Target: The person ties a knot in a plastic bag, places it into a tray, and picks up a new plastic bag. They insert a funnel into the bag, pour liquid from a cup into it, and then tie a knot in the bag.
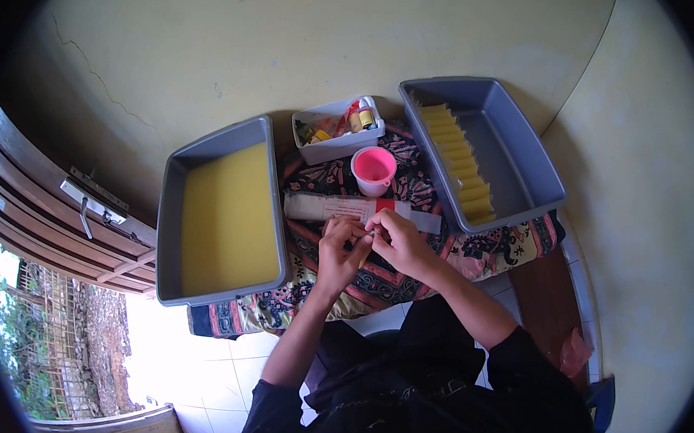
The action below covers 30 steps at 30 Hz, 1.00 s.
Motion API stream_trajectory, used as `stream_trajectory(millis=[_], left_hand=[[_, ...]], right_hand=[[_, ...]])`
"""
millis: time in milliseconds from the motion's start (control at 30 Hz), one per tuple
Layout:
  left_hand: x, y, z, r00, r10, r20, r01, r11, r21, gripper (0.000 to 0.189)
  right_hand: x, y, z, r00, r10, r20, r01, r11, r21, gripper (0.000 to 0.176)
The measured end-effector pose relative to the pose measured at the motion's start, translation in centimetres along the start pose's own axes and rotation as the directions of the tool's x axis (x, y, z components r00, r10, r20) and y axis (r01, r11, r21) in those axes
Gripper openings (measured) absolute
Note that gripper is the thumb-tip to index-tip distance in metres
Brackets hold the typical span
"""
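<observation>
My left hand (342, 253) and my right hand (397, 241) meet in front of me with their fingertips pinched close together. Whatever sits between them is too small to make out, though a bit of yellow shows just below the fingers. Beneath and behind the hands lies a long clear plastic packet (306, 206) with red print and a red band. A pink-lined measuring cup (373, 166) stands just beyond the packet. To the left, a grey tub (280, 221) holds yellow liquid (230, 216). In the right grey tub (515, 148), several filled yellow plastic tubes (457, 160) lie in a row.
Between the tubs at the back, a white basket (340, 146) holds small bottles (366, 115) and other items. A patterned cloth (265, 312) covers the table. The wall (335, 40) rises behind, and a louvred wooden shutter (64, 204) is at left.
</observation>
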<state>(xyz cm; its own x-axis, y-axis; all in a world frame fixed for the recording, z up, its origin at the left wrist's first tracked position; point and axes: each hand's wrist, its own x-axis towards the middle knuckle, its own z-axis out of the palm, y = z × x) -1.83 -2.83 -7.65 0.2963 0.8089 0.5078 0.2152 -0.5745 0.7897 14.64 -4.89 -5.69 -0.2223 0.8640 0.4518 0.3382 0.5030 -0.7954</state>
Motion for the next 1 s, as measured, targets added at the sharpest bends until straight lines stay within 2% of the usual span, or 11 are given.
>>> stream_trajectory(millis=[233,300,367,433,467,533,633,767,833,933,1000], left_hand=[[-0.2,0.5,0.4,0.996,-0.005,-0.089,-0.001,0.998,-0.06,0.011],[-0.3,0.7,0.8,0.988,-0.075,-0.137,0.053,0.986,-0.158,0.011],[-0.4,0.7,0.7,0.989,-0.058,-0.138,0.039,0.99,-0.139,0.01],[-0.5,0.6,0.7,0.99,-0.041,-0.138,0.025,0.992,-0.12,0.01],[-0.5,0.6,0.7,0.989,-0.044,-0.143,0.025,0.991,-0.131,0.01],[-0.6,0.4,0.7,0.987,-0.047,-0.152,0.025,0.99,-0.141,0.01],[-1.0,-0.4,1.1,0.989,-0.061,-0.131,0.041,0.988,-0.148,0.009],[-1.7,-1.2,1.6,0.979,-0.134,-0.153,0.098,0.971,-0.22,0.009],[-2.0,-1.1,1.7,0.971,-0.185,-0.149,0.144,0.958,-0.25,0.009],[-1.6,-0.4,1.9,0.971,-0.166,-0.174,0.119,0.961,-0.251,0.008],[-1.5,0.7,2.1,0.932,-0.249,-0.263,0.155,0.931,-0.332,0.009]], right_hand=[[-0.8,0.5,2.3,0.973,-0.161,-0.167,0.125,0.97,-0.208,0.021],[-0.8,0.3,2.3,0.971,-0.147,-0.186,0.114,0.977,-0.181,0.019],[-0.7,-0.2,2.0,0.97,-0.13,-0.203,0.099,0.983,-0.154,0.018],[-0.5,-0.6,1.0,0.986,-0.027,-0.166,0.028,1.0,0.007,0.016],[-0.6,-0.7,0.5,0.986,-0.028,-0.164,0.029,1.0,0.005,0.016],[-0.7,-0.6,-0.4,0.972,0.227,0.064,-0.234,0.898,0.371,0.018],[-0.8,0.6,0.3,0.964,0.263,0.04,-0.251,0.851,0.46,0.019],[-1.1,1.1,0.9,0.98,0.197,-0.01,-0.175,0.892,0.417,0.016],[-1.0,0.8,0.5,0.985,0.165,-0.041,-0.155,0.971,0.184,0.011],[-0.8,0.9,0.7,0.986,0.149,-0.08,-0.134,0.977,0.168,0.006],[-0.7,0.7,0.8,0.978,0.193,-0.079,-0.172,0.961,0.216,0.006]])
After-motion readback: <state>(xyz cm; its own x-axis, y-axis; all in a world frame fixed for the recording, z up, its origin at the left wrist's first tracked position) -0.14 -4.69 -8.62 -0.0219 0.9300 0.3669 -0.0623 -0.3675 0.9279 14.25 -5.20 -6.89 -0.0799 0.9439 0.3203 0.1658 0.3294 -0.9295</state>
